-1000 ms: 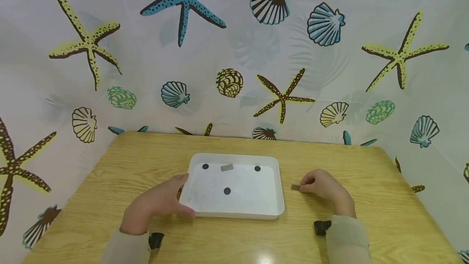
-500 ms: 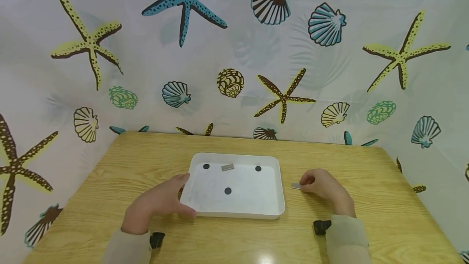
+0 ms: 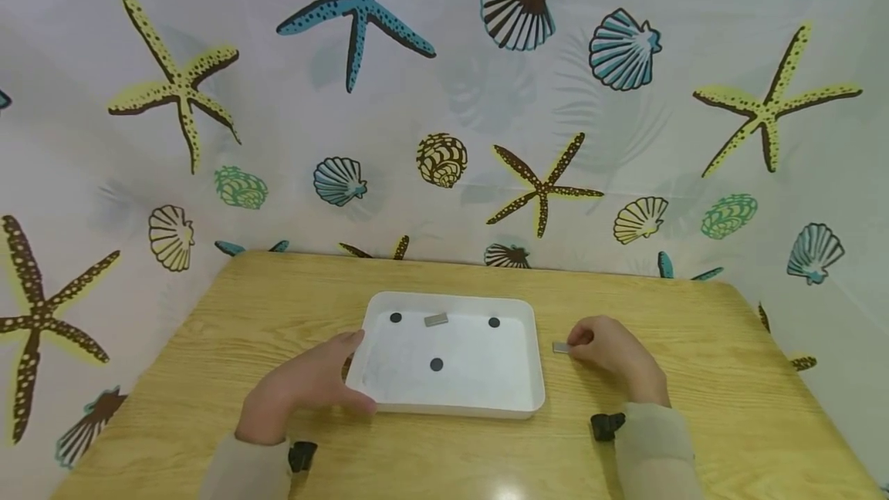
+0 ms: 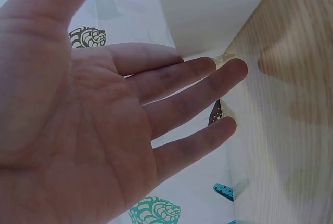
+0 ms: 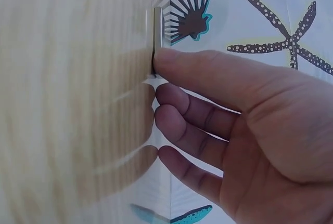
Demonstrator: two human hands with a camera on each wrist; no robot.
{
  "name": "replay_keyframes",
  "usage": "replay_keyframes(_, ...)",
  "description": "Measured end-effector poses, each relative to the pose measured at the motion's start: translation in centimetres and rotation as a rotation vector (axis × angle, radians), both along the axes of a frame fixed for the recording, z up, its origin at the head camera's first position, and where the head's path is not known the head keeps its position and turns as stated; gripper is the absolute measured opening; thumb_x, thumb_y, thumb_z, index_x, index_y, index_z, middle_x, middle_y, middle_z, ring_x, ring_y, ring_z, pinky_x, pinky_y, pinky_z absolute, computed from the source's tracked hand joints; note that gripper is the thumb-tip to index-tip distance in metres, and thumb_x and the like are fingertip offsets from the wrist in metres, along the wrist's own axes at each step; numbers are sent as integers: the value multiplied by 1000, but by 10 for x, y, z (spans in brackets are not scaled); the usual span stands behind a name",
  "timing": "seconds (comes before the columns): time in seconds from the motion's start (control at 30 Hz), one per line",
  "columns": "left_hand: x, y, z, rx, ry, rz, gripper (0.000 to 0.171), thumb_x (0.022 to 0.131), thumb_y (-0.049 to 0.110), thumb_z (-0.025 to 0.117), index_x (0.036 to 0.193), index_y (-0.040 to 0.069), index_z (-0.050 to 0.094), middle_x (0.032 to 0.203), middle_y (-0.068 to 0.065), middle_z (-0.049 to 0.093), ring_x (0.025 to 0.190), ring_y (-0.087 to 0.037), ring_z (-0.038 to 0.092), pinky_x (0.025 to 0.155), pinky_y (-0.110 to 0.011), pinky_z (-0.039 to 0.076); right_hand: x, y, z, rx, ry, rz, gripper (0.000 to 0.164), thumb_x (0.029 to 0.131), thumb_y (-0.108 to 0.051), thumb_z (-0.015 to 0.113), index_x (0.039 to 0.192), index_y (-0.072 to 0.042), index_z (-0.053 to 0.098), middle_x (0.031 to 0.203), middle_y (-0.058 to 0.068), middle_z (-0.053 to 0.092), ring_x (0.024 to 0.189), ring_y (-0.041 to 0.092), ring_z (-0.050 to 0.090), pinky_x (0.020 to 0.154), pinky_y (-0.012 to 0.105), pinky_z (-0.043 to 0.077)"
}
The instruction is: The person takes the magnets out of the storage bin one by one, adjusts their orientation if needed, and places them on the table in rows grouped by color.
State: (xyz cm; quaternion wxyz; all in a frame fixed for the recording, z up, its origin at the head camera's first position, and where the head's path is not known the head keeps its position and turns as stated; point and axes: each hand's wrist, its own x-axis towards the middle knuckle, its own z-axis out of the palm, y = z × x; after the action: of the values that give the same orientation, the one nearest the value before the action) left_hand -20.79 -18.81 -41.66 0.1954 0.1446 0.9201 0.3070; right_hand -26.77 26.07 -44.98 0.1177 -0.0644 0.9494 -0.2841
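Note:
A white rectangular tray (image 3: 486, 392) lies on the wooden table, with a small grey metal bar (image 3: 436, 320) and three black discs inside it. My left hand (image 3: 305, 380) spans the tray's near left corner, thumb at the front wall and fingertips along the left side. Those fingers are fairly straight in the left wrist view, where the tray wall (image 4: 208, 11) meets the index finger. To the right of the tray, my right hand (image 3: 614, 349) pinches one end of a second small metal bar (image 3: 559, 347) at the table surface. The thumb covers that end in the right wrist view.
The black discs are spread out on the tray floor: a left disc (image 3: 396, 318), a right disc (image 3: 494, 322) and a front disc (image 3: 436, 365). A curtain (image 3: 389, 207) printed with starfish and shells rises behind the wooden table (image 3: 444, 457) and along its sides.
My right hand and its metal bar have shifted slightly away from me and a little closer to the tray. The left hand keeps its place at the tray. The head view has turned slightly.

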Motion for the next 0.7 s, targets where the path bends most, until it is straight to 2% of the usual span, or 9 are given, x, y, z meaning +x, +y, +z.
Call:
replay_keyframes(0.47,0,1,0,-17,-20,36,128,71,46,94,160,-9,20,167,-31,25,154,-49,26,123,-63,29,-6,3,0,-2,40,3,10,95,-10,72,104,-5,74,96,8,71,85,17,59,80,37,52)
replay_keyframes(0.7,0,1,1,-5,-19,17,126,73,42,94,160,-10,19,166,-33,24,154,-51,26,122,-64,30,-6,3,-3,15,29,-8,10,96,-11,72,105,-6,74,95,7,69,83,18,57,77,33,49)
